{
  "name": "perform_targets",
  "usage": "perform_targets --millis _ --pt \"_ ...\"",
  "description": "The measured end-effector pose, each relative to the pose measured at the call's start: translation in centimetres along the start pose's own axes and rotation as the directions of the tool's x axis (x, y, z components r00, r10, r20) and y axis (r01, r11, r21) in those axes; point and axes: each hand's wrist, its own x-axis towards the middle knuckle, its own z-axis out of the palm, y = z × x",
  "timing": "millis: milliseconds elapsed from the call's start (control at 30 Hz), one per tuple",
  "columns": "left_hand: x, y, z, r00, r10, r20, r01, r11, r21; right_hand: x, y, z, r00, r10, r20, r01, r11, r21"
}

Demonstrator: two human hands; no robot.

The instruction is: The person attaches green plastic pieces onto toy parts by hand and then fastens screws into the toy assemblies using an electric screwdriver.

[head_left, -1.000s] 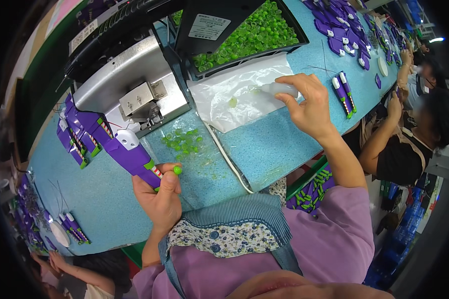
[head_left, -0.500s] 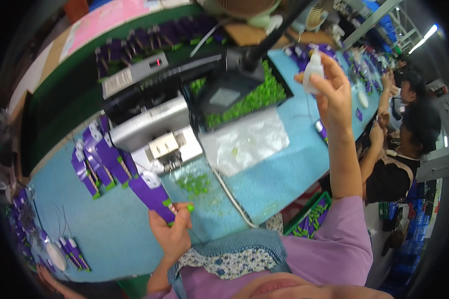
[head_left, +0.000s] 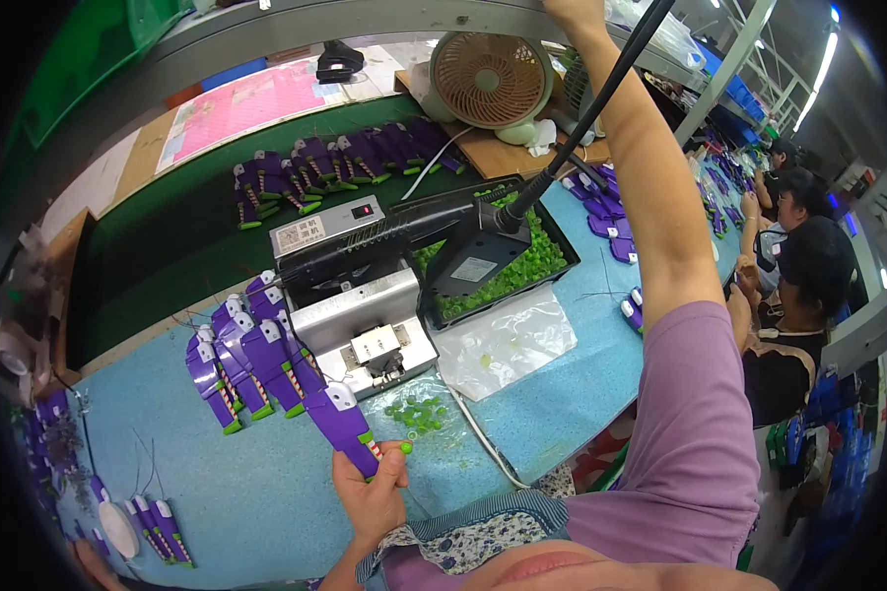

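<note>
My left hand is closed around a flat purple plastic part with a white end, a red-and-white striped strip and a green tip. A small green cap shows right by that hand's thumb. High up at the top edge, my right hand reaches to a grey shelf rail; its fingers are cut off by the picture's edge, so what they hold is hidden. Several similar purple parts lie overlapping left of a silver bench machine. Loose green caps lie in front of the machine.
A black tray of green pieces stands behind a clear plastic sheet. A black lamp arm crosses above the bench. A fan stands at the back. A white cable runs to the front edge. People work at the right.
My right hand has risen from above the bench to the shelf rail; the small white bottle it held is out of sight. The view has tilted up. My left hand still holds the purple part.
</note>
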Motion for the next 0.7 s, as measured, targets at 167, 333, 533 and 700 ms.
perform_targets --millis 167,333,533,700 --pt "-1.6 0.8 0.6 0.999 0.033 0.041 -0.033 0.999 0.021 -4.5 2.5 -6.2 0.939 -0.249 -0.239 0.240 0.969 -0.065" --pt "-0.6 -0.4 0.7 0.997 0.022 0.072 -0.031 0.990 0.134 -22.6 0.1 -8.5 0.987 0.130 -0.090 -0.069 0.865 0.497" --pt "-1.6 0.1 3.6 0.991 -0.101 0.090 0.097 0.994 0.040 -41.1 -7.9 -13.3 0.632 -0.136 0.763 -0.615 0.513 0.600" --pt "-1.7 -0.8 3.9 0.976 -0.176 0.126 0.175 0.984 0.017 -44.2 -9.3 -12.9 0.658 -0.085 0.748 -0.684 0.346 0.642"
